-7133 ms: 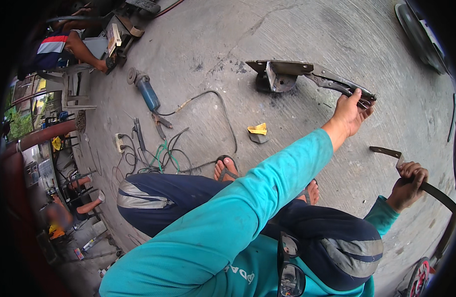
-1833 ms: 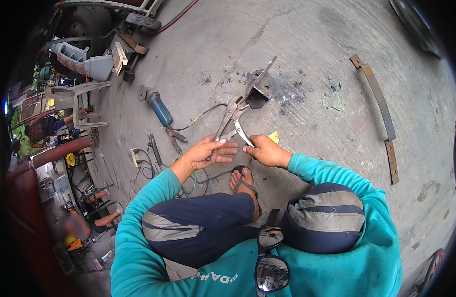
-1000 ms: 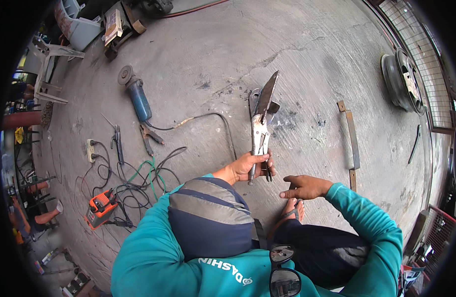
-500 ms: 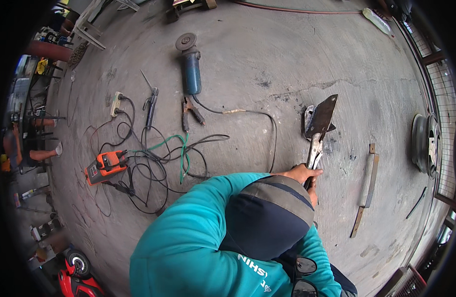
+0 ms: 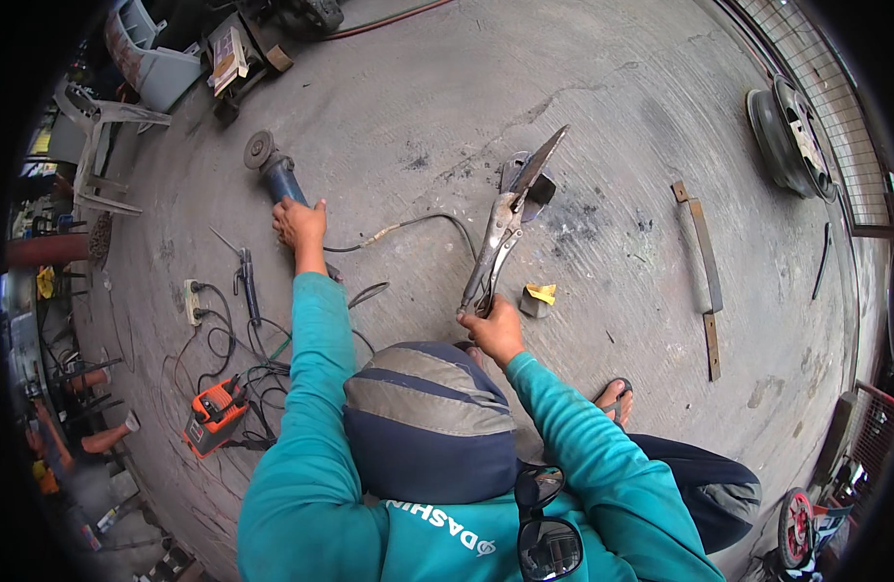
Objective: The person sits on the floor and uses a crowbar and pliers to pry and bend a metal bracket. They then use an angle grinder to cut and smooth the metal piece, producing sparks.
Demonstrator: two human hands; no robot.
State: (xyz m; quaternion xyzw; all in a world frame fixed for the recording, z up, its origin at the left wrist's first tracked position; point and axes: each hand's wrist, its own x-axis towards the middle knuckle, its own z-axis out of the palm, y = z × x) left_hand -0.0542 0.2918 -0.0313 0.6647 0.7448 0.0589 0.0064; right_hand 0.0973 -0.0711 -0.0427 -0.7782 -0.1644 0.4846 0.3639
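My left hand [image 5: 300,225] is wrapped round the rear body of a blue angle grinder [image 5: 281,181], which lies on the concrete with its disc [image 5: 259,149] at the far end. In my right hand [image 5: 495,330] are the handles of metal locking pliers [image 5: 496,241]. Their jaws grip a wide, dark, pointed blade [image 5: 542,165], which slants up and to the right. Under the blade sits a small metal piece [image 5: 539,202], partly covered by it. A grey block with a yellow top [image 5: 538,300] is right of my right hand.
An orange welding machine [image 5: 214,417], an electrode holder [image 5: 248,286], a power strip [image 5: 191,302] and tangled cables lie at left. A bent flat metal bar [image 5: 704,257] lies at right, below a steel wheel rim [image 5: 791,136]. A plastic chair [image 5: 103,136] stands far left.
My left hand has left my right hand's side and reached left onto the grinder. The pliers stay in my right hand. The whole view has turned, and the yellow-topped block is now visible.
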